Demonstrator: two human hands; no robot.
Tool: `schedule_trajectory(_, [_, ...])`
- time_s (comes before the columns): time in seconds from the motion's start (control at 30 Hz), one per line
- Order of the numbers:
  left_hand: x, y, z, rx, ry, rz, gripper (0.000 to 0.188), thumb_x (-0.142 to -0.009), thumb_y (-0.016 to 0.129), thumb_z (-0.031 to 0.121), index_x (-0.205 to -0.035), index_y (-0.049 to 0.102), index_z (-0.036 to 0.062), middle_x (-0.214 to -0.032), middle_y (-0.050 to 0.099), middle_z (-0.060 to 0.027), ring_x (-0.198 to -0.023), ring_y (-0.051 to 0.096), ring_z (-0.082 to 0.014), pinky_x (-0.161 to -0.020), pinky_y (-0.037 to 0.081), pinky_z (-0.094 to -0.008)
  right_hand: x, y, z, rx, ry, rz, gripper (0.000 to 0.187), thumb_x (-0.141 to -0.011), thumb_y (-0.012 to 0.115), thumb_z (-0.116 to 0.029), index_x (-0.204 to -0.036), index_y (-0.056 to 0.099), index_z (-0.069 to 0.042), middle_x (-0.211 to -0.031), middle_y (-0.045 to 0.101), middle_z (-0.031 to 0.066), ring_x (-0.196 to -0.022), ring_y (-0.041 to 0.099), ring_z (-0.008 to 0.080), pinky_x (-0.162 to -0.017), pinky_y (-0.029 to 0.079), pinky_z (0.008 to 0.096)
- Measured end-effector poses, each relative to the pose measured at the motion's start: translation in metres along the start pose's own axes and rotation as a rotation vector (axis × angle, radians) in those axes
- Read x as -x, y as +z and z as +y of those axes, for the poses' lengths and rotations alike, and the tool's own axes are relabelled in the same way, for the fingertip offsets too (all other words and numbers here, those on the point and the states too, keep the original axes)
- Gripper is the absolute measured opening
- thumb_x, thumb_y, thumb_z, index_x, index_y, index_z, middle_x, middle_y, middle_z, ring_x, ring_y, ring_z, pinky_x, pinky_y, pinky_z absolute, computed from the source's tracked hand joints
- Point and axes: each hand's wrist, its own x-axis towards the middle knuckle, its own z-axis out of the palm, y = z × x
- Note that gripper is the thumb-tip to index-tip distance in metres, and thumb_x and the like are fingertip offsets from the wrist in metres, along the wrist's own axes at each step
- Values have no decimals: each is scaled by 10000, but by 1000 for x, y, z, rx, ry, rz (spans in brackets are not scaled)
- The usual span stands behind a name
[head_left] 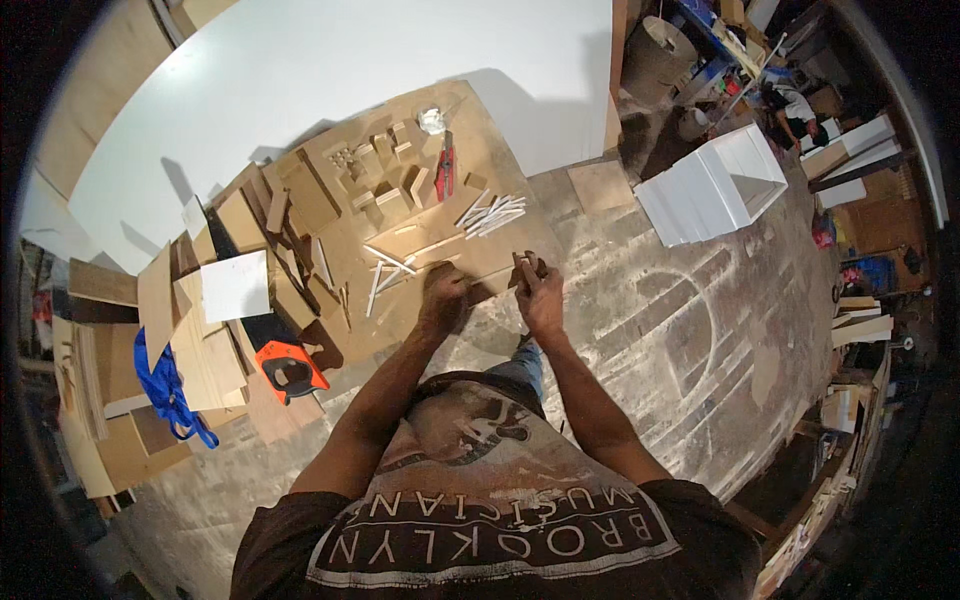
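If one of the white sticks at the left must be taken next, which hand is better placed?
Probably the left hand: it is close to the left group of white sticks, while the right hand is farther away, on its other side.

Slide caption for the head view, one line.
Left hand and right hand near white sticks, wood blocks and a red tool on a brown board.

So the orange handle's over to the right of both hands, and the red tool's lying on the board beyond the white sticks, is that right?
Not quite: in the head view, the orange handle is to the left of both the left hand and the right hand. The red tool does lie on the board beyond the white sticks.
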Motion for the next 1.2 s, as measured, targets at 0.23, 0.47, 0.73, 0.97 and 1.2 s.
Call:
schedule_trajectory(0.23, [16,12,-20,-152,6,-89,105,-774,664,81,-871,670,43,-879,647,-140,-828,652,-346,-745,540,-434,6,16,-19,-76,18,-59,570,-877,664,-17,-1432,590,-125,-1222,617,216,-1097,579,393,-922,524,497])
schedule_trajectory(0.47, [4,3,-8,-161,45,-50,86,-790,663,85,-803,640,3,-858,622,-178,-844,665,-377,-698,555,-473,7,16,-29,-36,-39,-305,558,-877,661,-107,-1420,537,-84,-1317,571,244,-1200,535,420,-1018,451,535])
schedule_trajectory(0.73, [1,17,-19,-68,-195,-255,184,-815,630,172,-792,688,-1,-873,682,-246,-854,665,-439,-753,522,-518,13,45,-51,-18,21,-181,430,-882,676,-104,-1310,648,-91,-1362,571,232,-1150,569,431,-973,490,491])
schedule_trajectory(0.97, [-5,16,-19,-202,-416,-428,219,-793,609,117,-879,742,-34,-989,702,-297,-963,693,-444,-847,537,-521,-16,4,0,32,251,-127,499,-844,703,-94,-1338,642,-118,-1230,620,248,-1122,575,440,-949,488,527])
schedule_trajectory(1.2, [-15,10,2,-179,-381,-442,223,-823,595,91,-886,755,-52,-989,713,-291,-983,697,-451,-856,562,-500,-4,-2,35,50,179,-50,460,-821,724,-94,-1277,665,-98,-1105,648,257,-1036,606,449,-930,499,525])
